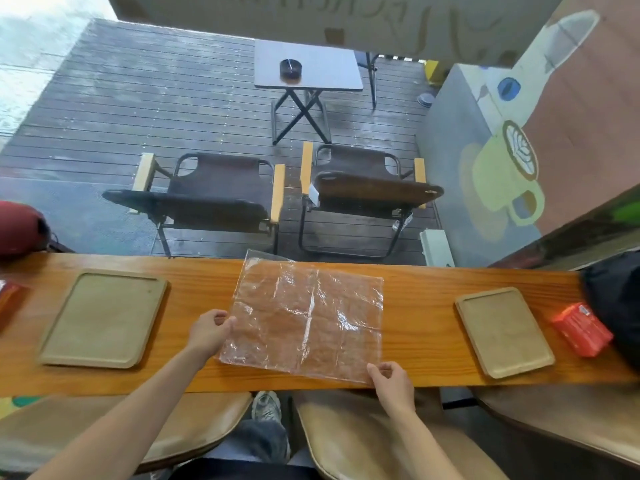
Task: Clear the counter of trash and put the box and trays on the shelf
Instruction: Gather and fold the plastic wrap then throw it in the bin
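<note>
The trash step seems in hand: the left hand and right hand each pinch an edge of the clear plastic sheet lying flat on the counter, which next probably needs crumpling

One head-worn wide view, looking forward and steeply down; wooden counter close across the lower frame; deck chairs beyond, mid-frame.
</note>
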